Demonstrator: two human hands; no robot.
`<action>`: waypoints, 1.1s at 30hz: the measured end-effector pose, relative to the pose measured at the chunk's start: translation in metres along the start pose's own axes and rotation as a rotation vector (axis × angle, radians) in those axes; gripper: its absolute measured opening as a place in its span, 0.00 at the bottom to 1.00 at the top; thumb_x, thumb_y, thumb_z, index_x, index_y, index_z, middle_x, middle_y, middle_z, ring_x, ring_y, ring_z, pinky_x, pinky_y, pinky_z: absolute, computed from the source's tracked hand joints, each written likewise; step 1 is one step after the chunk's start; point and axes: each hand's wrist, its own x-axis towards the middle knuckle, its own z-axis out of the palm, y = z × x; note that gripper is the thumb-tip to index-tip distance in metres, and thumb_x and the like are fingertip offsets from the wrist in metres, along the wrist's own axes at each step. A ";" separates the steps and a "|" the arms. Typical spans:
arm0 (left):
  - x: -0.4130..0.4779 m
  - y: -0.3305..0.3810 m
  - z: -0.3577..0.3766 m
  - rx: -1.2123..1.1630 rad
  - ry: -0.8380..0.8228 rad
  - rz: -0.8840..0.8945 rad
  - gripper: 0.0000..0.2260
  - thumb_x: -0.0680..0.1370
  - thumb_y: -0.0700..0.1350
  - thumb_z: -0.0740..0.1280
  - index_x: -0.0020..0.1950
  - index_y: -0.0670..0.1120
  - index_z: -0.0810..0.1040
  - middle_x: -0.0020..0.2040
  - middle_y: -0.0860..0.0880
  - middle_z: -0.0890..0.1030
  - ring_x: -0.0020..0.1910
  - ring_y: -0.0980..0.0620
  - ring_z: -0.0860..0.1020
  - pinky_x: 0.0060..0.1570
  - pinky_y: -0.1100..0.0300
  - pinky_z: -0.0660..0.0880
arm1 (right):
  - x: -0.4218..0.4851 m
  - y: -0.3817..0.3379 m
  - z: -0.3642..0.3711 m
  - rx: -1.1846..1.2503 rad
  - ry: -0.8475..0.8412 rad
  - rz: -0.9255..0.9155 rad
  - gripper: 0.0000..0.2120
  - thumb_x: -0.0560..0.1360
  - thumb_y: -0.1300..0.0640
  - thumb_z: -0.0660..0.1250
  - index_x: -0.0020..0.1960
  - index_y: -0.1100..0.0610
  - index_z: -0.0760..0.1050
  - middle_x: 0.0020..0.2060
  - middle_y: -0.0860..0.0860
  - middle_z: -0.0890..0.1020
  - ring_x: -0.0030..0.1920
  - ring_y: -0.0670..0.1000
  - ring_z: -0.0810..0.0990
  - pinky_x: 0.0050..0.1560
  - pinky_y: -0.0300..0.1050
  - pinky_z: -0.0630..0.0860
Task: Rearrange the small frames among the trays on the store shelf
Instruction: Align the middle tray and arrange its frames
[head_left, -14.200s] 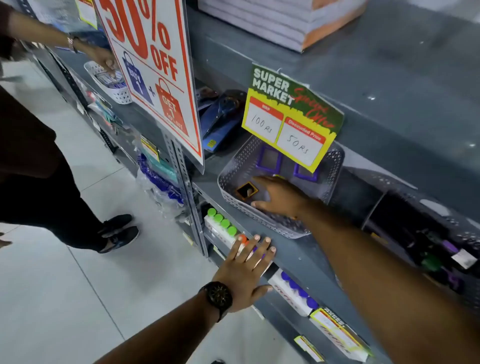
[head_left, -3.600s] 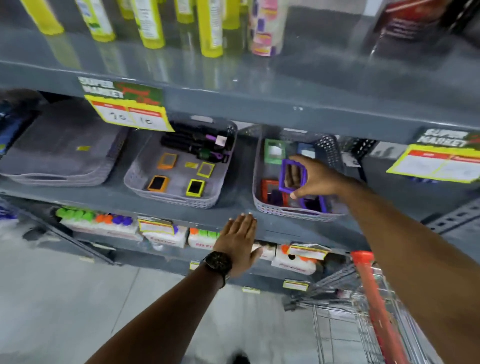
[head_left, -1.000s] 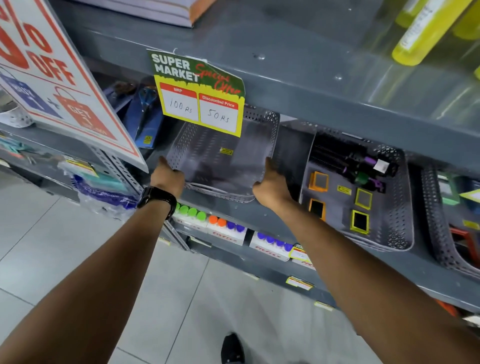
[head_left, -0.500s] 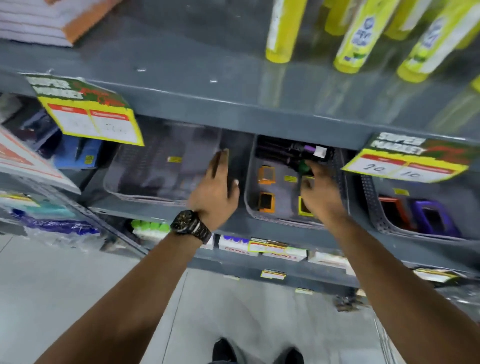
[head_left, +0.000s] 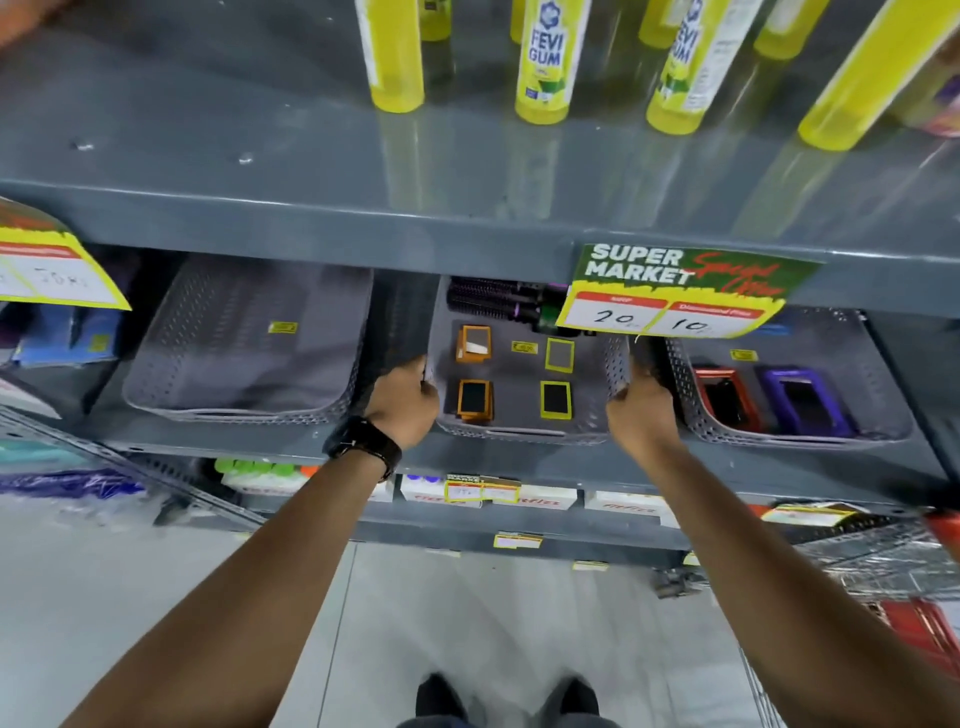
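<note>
Overhead light is glaring off the upper shelf (head_left: 260, 171); trays beneath are sitting in dim shadow. Left and right edges are smearing and bending around my arms.

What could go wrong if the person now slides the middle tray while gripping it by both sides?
The small frames lie loose in the middle tray, so a jerk could scatter them. The hanging price sign sits just above the tray and might get knocked. The right hand is squeezed against the right tray and could nudge it.
</note>
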 end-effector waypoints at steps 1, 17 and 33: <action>-0.002 0.001 0.002 0.046 0.023 0.021 0.04 0.79 0.35 0.58 0.48 0.40 0.72 0.42 0.39 0.79 0.44 0.36 0.79 0.40 0.52 0.74 | 0.002 0.000 0.000 -0.002 0.010 -0.002 0.33 0.75 0.67 0.58 0.79 0.56 0.55 0.57 0.66 0.81 0.51 0.64 0.81 0.44 0.44 0.71; 0.003 0.005 0.023 0.180 0.162 0.048 0.29 0.80 0.44 0.65 0.78 0.40 0.58 0.69 0.36 0.72 0.58 0.35 0.78 0.50 0.47 0.78 | 0.013 -0.049 0.013 -0.220 -0.005 -0.466 0.22 0.76 0.51 0.64 0.67 0.59 0.69 0.61 0.61 0.78 0.61 0.64 0.75 0.59 0.56 0.76; -0.035 -0.017 0.012 0.202 0.238 0.264 0.28 0.81 0.47 0.64 0.77 0.40 0.59 0.73 0.40 0.69 0.68 0.40 0.68 0.67 0.49 0.68 | 0.066 -0.135 0.062 -0.283 -0.378 -0.663 0.40 0.67 0.55 0.78 0.74 0.58 0.64 0.66 0.58 0.76 0.62 0.57 0.76 0.42 0.33 0.61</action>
